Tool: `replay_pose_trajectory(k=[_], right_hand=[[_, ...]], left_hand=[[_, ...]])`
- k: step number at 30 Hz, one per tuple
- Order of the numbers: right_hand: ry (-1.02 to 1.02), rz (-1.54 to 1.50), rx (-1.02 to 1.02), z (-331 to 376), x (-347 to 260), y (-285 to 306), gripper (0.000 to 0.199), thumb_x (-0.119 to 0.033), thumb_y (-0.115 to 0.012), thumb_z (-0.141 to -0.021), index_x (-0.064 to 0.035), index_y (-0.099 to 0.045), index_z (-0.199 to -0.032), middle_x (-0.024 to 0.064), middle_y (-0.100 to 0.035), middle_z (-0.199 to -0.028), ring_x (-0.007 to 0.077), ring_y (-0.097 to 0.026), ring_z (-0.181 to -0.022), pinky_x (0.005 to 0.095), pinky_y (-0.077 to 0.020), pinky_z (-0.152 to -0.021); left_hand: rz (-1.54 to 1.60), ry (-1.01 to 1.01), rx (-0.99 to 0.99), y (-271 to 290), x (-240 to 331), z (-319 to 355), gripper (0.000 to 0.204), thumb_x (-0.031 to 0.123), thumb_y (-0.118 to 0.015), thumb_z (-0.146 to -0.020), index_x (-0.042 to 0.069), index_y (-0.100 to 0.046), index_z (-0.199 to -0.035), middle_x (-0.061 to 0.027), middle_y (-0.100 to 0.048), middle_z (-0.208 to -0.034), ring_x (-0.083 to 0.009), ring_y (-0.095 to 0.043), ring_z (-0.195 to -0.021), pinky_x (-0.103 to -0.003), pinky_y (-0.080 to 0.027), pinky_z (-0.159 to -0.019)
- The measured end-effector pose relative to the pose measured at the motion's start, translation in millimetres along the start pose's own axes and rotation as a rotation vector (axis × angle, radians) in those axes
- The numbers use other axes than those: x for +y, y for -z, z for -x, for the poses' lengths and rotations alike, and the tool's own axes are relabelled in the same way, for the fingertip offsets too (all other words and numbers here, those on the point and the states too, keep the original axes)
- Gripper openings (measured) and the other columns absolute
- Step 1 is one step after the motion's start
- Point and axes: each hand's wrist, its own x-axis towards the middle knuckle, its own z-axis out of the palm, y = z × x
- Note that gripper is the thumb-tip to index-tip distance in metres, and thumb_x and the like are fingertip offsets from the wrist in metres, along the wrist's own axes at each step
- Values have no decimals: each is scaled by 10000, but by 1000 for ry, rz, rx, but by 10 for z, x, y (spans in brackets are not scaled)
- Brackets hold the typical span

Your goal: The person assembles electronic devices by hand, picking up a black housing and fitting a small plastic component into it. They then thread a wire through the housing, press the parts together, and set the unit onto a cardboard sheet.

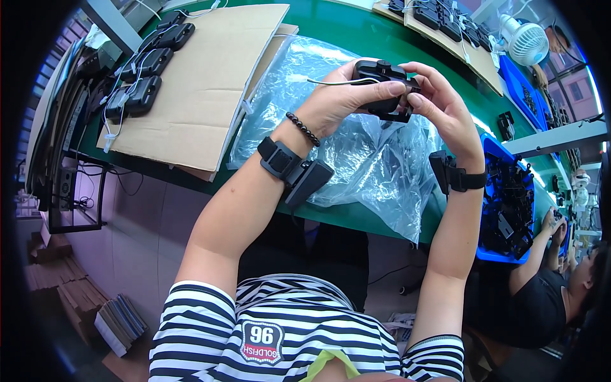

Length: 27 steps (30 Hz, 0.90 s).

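Over the green workbench (331,215), both hands are raised around a black plastic device (375,69). My left hand (347,99) grips its left side, with the thumb laid across the near face. A thin cable with a white connector (297,79) sticks out leftward from under that thumb. My right hand (449,108) closes on the device's right edge, thumb and fingers pinching near a black bracket-like part (400,116). The fingers hide part of the device. Beneath the hands lies a crumpled clear plastic bag (375,169).
At left, several black devices with white cables (143,95) rest along a cardboard sheet (203,70). A blue bin (503,258) of black parts stands right of my right forearm. A white fan (527,42) is at far right. A co-worker (534,299) sits at right.
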Motion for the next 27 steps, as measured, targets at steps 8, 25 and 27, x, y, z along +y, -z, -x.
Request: replay_pose_trajectory(k=[8, 25, 27], right_hand=[[213, 270, 166, 0, -116, -9, 368, -116, -664, -946, -23, -589, -1294, 68, -603, -1126, 129, -589, -1055, 256, -491, -883], [375, 756, 182, -30, -274, -269, 194, 41, -677, -832, -29, -685, -1013, 91, -640, -982, 248, -660, -871, 309, -539, -755], [367, 725, 139, -17, -293, -244, 194, 49, -679, -826, -27, -682, -1004, 90, -641, -980, 246, -663, -879, 307, -541, -763]], left_hand=[[-219, -168, 38, -32, -70, -21, 529, 272, -871, -757, 32, -625, -1160, -75, -696, -999, -138, -686, -887, -268, -572, -772], [-726, -313, 61, -7, -119, -41, 552, 396, -861, -677, 73, -679, -1087, -109, -707, -940, -218, -698, -814, -302, -558, -743], [-726, -281, 44, -5, -80, -25, 555, 400, -863, -678, 70, -680, -1084, -105, -706, -936, -209, -696, -812, -295, -555, -741]])
